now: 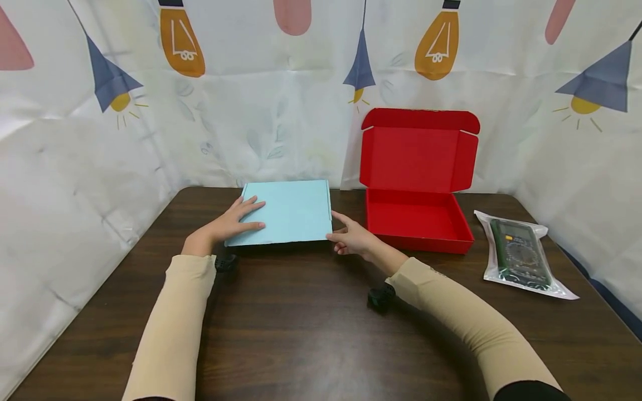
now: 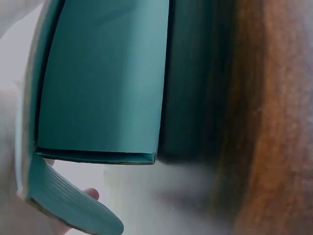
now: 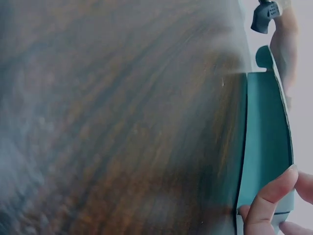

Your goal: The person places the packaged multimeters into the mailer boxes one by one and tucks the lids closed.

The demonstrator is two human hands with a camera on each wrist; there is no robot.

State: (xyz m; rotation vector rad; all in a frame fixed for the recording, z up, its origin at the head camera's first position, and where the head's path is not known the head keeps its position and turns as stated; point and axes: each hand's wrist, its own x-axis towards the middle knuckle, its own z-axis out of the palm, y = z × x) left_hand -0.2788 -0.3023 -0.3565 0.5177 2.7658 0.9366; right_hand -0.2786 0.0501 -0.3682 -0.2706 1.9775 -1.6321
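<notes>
A light blue cardboard box (image 1: 297, 209) lies near the back of the table, its lid lowered. My left hand (image 1: 234, 220) rests on the lid's left side with fingers spread. At the front right corner, my right hand (image 1: 353, 236) pinches the box, index finger along its side and the other fingers curled. In the left wrist view, a rounded flap (image 2: 71, 198) sticks out from the lid, with a gap between lid and box wall (image 2: 102, 78). The right wrist view shows the thumb (image 3: 274, 196) against the front corner and another rounded flap (image 3: 264, 58) at the far end.
A red box (image 1: 416, 214) stands with its lid up, right of the blue box. Further right lies a dark green multimeter (image 1: 520, 250) in a clear plastic bag. A printed curtain (image 1: 296, 122) hangs behind the brown wooden table (image 1: 301, 317).
</notes>
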